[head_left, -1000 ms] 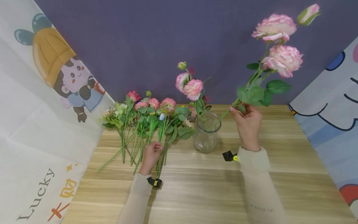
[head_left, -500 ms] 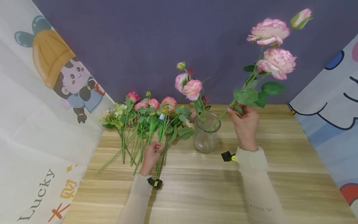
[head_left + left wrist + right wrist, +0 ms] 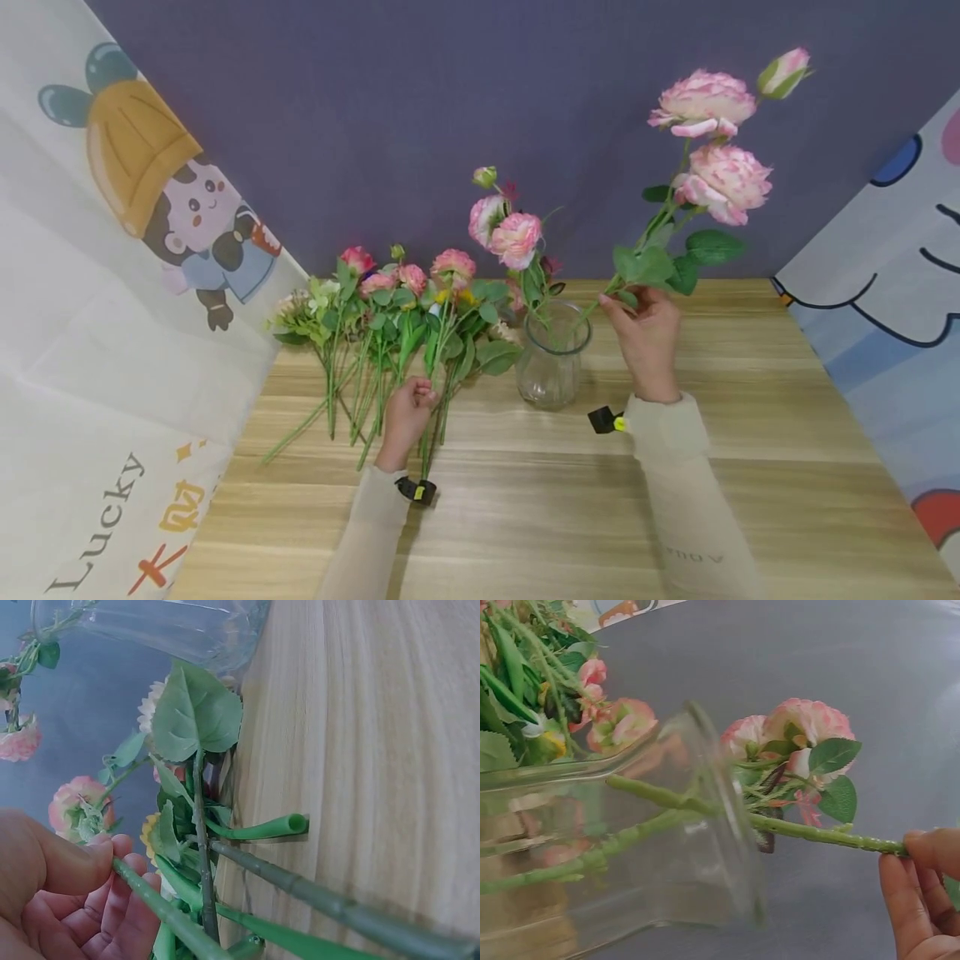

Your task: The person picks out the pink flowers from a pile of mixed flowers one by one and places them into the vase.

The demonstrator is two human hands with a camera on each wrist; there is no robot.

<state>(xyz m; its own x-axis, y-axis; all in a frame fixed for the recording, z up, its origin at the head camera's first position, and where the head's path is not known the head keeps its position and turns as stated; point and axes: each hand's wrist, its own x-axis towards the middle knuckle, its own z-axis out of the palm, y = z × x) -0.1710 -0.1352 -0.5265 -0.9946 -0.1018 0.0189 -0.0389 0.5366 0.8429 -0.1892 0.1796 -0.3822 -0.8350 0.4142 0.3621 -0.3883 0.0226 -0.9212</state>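
Observation:
My right hand [image 3: 647, 343] pinches the stem of a tall artificial flower spray [image 3: 723, 182] with two pale pink blooms and a bud. In the right wrist view, the lower end of that green stem [image 3: 817, 833] reaches through the mouth of the clear glass vase [image 3: 622, 907]. Another pink flower [image 3: 517, 240] stands in the vase, leaning left. Over the row of loose flowers, my left hand [image 3: 405, 423] holds a thin green stem [image 3: 160, 906] between thumb and fingers. A pink bloom [image 3: 453, 267] lies above that hand; whether it belongs to the stem is unclear.
Several artificial flowers [image 3: 382, 292] lie left of the vase, stems toward the front of the wooden table [image 3: 555, 517]. A dark panel [image 3: 390, 133] rises behind. Printed cloths hang at the left [image 3: 82, 350] and right [image 3: 892, 333].
The right hand and its pink spray have moved left and slightly down, bringing the stem lower into the vase. The left hand has stayed nearly still.

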